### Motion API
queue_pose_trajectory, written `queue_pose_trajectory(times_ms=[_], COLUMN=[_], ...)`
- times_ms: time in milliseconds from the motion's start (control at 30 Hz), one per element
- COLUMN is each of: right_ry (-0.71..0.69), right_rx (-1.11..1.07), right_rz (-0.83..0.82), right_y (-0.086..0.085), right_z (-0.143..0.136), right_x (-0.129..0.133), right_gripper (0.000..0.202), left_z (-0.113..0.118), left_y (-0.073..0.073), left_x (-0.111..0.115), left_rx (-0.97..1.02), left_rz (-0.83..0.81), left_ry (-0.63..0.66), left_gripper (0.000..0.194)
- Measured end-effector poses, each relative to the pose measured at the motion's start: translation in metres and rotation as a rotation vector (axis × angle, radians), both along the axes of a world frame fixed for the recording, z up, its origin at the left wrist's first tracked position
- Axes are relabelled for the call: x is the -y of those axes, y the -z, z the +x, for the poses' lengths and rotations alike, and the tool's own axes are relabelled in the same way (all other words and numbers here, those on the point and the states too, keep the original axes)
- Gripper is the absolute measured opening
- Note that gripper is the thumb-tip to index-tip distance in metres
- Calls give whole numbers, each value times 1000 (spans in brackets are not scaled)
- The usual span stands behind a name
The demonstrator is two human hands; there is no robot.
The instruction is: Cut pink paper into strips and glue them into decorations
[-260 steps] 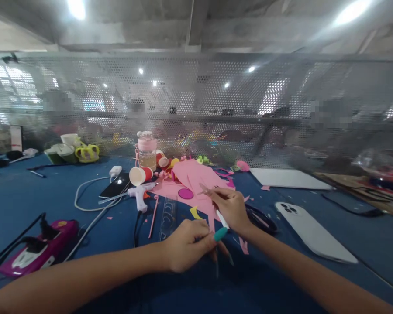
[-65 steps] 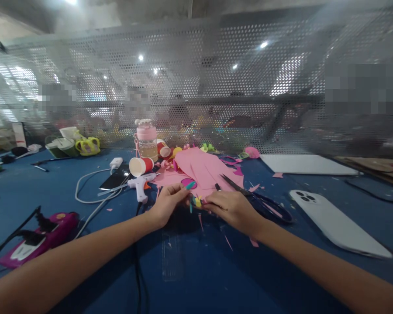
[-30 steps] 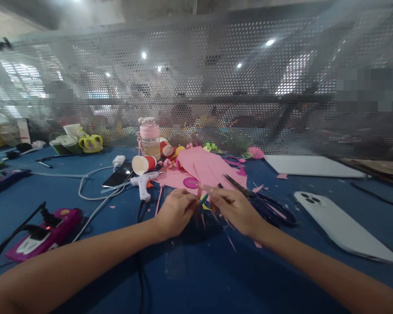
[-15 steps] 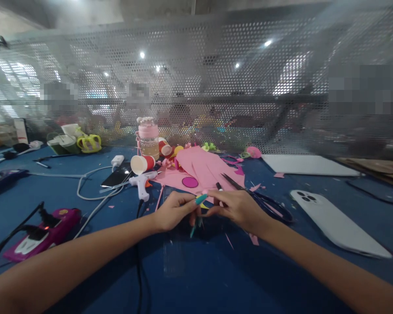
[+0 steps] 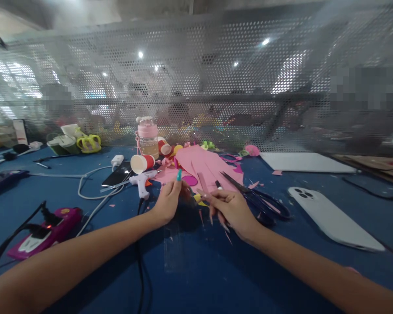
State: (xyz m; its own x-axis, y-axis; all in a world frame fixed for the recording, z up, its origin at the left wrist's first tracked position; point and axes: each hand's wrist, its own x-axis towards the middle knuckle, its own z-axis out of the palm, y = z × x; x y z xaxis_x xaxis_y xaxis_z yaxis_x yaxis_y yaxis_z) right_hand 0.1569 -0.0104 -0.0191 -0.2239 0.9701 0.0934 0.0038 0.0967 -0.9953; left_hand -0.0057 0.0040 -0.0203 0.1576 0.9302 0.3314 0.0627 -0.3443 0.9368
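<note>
My left hand (image 5: 167, 201) is just left of centre above the blue table, its teal-nailed thumb pointing up. Its other fingers are smeared by motion behind the thumb, and whether they hold anything cannot be seen. To the right is my right hand (image 5: 234, 211), thumb and forefinger pinched together, the other fingers hanging lower. What lies in the pinch is too small to make out. Beyond the hands lie pink sheets (image 5: 212, 168), a magenta disc (image 5: 190, 180) and a yellow piece (image 5: 201, 200). Dark-handled scissors (image 5: 258, 198) rest beside my right hand.
A white glue gun (image 5: 140, 183), red cup (image 5: 143, 163) and pink-lidded bottle (image 5: 148, 138) stand left of the sheets. A magenta power strip (image 5: 49, 231) with cables is at left. At right lies a white phone (image 5: 336, 218). A perforated metal screen (image 5: 196, 87) rises behind.
My hands have parted from each other. The left thumb has swung from pointing right to pointing up, and the right hand has shifted slightly left and down.
</note>
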Motion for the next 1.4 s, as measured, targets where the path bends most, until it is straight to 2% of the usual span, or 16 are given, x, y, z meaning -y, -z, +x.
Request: queue_pose_trajectory(times_ms=[33,100,200,300,433,600,667,733,833,967,1100,1167,1267,1400], right_ry=[7,13,23,8,-57,-150,-218,-284,-351,-368,-379,-413,-455,-433], right_rx=[-65,-162,-239,-285,-323,-326,-330,-319,-255,-155,-143,-161,-207,-154], right_rz=[-74,-184,-257,-282,-292,-291,-280,-250,-208,-192,-207,-234,-232,-169], right_y=[0,-1,-1,0,1,2,6,12,20,26,23,18,10,6], right_z=[-2,-4,-5,-4,-3,1,4,6,8,10,10,11,10,8], right_x=[0,1,3,5,5,4,4,6,8,6,4,3,4,8], right_gripper=[43,44,41,40,39,35,33,30,26,28,27,29,36,39], left_z=[-1,-3,-4,-4,-3,-3,-4,-4,-3,0,1,1,2,5], left_y=[0,0,-3,-6,-7,-6,-6,-7,-7,-6,-6,-6,-6,-5], left_x=[1,4,11,16,19,20,21,23,24,23,21,20,20,18], left_rx=[-18,-159,-523,-746,-831,-795,-773,-779,-805,-713,-647,-625,-562,-297], left_rz=[65,294,764,1052,1165,1195,1232,1256,1224,1143,1049,986,775,342], left_ry=[-69,-163,-145,-129,-208,-318,-288,-199,-114,-134,18,54,45,72], left_gripper=[47,47,58,54,38,39,40,37,34,28,23,22,20,18])
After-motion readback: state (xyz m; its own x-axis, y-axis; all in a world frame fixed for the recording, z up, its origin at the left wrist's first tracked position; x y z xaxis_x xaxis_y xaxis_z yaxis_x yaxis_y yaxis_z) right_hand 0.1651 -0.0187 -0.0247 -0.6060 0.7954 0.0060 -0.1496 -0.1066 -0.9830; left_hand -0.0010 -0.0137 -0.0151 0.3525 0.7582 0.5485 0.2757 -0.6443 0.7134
